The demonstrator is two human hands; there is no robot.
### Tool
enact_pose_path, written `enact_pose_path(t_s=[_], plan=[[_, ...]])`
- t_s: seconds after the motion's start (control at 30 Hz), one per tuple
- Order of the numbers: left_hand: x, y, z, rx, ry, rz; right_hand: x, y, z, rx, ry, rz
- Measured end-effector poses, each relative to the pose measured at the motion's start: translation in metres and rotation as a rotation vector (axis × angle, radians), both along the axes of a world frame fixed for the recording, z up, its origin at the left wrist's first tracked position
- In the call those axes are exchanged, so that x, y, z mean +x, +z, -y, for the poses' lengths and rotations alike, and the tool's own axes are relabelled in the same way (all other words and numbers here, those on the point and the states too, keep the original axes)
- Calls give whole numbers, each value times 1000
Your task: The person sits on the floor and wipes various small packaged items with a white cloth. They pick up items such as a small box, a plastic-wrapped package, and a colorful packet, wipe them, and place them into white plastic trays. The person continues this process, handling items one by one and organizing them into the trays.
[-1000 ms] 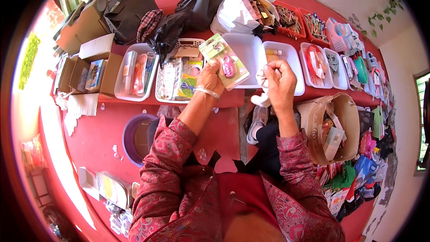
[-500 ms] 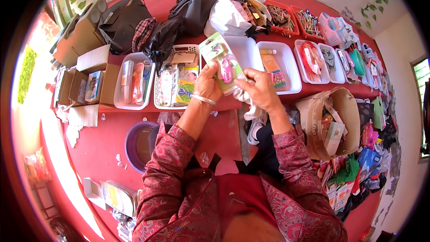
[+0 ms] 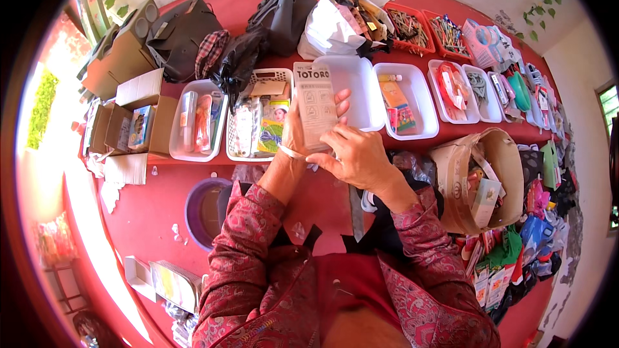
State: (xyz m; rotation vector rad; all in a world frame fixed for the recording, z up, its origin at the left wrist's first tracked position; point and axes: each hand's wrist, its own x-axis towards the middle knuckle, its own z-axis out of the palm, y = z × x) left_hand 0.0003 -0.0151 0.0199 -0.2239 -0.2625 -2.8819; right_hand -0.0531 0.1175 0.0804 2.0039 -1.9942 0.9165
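In front of me, over the row of trays, I hold a flat blister pack (image 3: 314, 106) nearly upright. Its pale grey printed back faces me, so the contents are hidden. My left hand (image 3: 295, 130) grips it from the left, with fingertips showing past its right edge. A pale bangle circles that wrist. At the pack's lower right, my right hand (image 3: 358, 158) has its bent fingers and thumb on the edge. Something small and white shows under the right thumb, too little to name. Directly behind the pack are a white perforated basket (image 3: 230, 135) of packaged goods and a white tray (image 3: 369, 100).
On the red-covered surface stand a tray with an orange box (image 3: 418, 116), red baskets of pens (image 3: 412, 32), black bags (image 3: 280, 22) and an open carton (image 3: 158, 122). Lower down are a purple bucket (image 3: 191, 212), a cardboard bin (image 3: 451, 187) at right and piled packages (image 3: 509, 245).
The blister pack has turned over: its green front with a pink item faced me before, now its grey back does. The white cloth hanging from my right hand is mostly out of sight.
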Motion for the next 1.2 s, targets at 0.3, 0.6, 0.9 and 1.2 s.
enact_pose_path(t_s=[0.3, 0.6, 0.9, 1.2], plan=[[3, 10, -16, -49, -98, 62, -43, 25, -13, -171, -306, 901], [6, 10, -25, -731, 88, 407, -52, 6, 4, 98, -383, 780], [12, 16, -25, -408, -99, 479, -59, 0, 4, -8, -378, 850], [5, -4, -18, -181, -87, 343, -50, -5, 2, -21, -310, 340]])
